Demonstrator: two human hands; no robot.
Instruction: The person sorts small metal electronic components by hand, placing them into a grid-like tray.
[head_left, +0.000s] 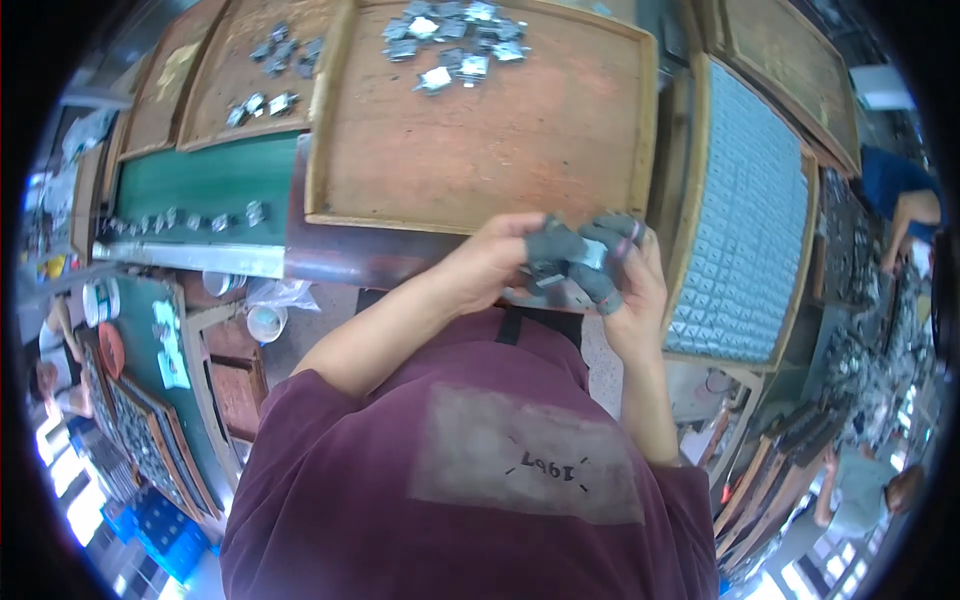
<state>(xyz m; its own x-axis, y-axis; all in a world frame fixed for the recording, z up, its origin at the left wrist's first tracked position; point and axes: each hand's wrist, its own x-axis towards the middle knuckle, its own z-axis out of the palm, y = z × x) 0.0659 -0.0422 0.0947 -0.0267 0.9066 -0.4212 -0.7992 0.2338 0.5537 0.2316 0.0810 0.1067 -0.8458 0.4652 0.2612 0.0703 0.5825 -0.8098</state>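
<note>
My left hand [505,255] and my right hand [632,280] are close together in front of my body, over the near edge of a wooden tray [480,150]. Dark grey covers wrap several of my fingertips. Between the fingers sits a small silvery metal part [593,254], gripped by the right hand. The left fingers are closed around another small piece [546,280], dark and metallic, mostly hidden by the fingers. At the far end of the tray lies a loose pile of similar small metal parts [455,35].
On the left, a green conveyor belt [210,180] carries a row of small metal parts [170,220]. Behind it stands another wooden tray [245,70] with scattered parts. To the right, a wooden-framed tray holds rows of light-coloured pieces [750,210]. Other people [905,200] work at the sides.
</note>
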